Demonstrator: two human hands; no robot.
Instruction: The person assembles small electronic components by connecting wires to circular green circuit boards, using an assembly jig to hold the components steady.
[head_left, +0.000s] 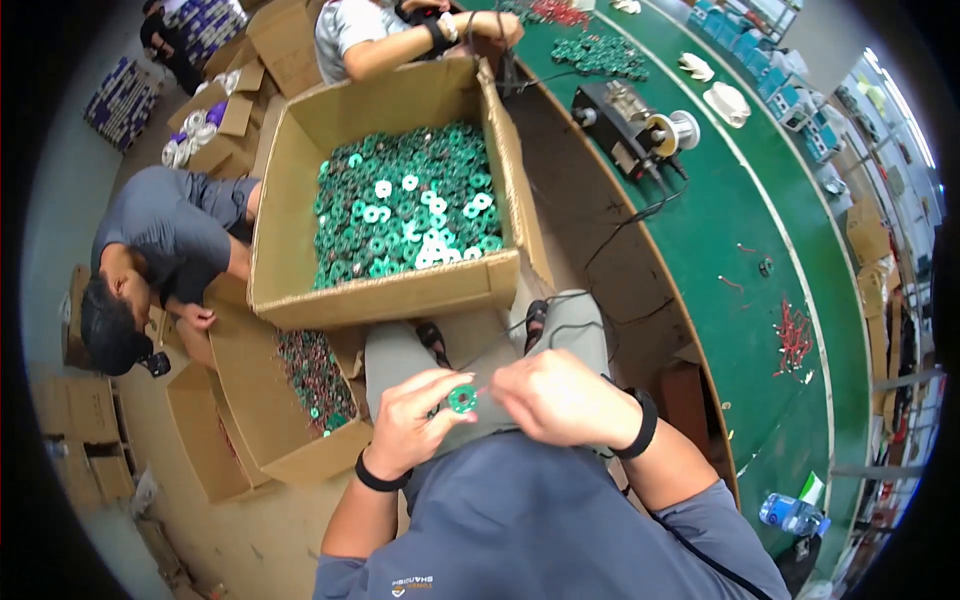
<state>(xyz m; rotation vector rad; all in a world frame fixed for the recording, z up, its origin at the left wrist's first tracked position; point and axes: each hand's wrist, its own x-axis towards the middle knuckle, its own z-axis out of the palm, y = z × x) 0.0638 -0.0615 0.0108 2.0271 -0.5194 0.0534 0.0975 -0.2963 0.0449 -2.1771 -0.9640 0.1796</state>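
Above my lap, my left hand [408, 418] pinches a small round green circuit board [463, 400] with a hole in its middle. The board is held between thumb and fingertips. My right hand [558, 398] is close beside it on the right, its fingers closed. Whatever those fingers hold is too small to make out. In front of my knees stands a big open cardboard box [385, 300], and heaped inside are many similar green ring boards [400, 200]. A few of these show a pale, shiny face.
On my right runs a long green workbench [740, 330] with a black soldering unit and wire spool [640, 125], red wires [793, 338] and a water bottle [793, 514]. To the left, a person [165, 230] bends by another box of boards [315, 385]. Another person's arm [400, 50] is at the far bench.
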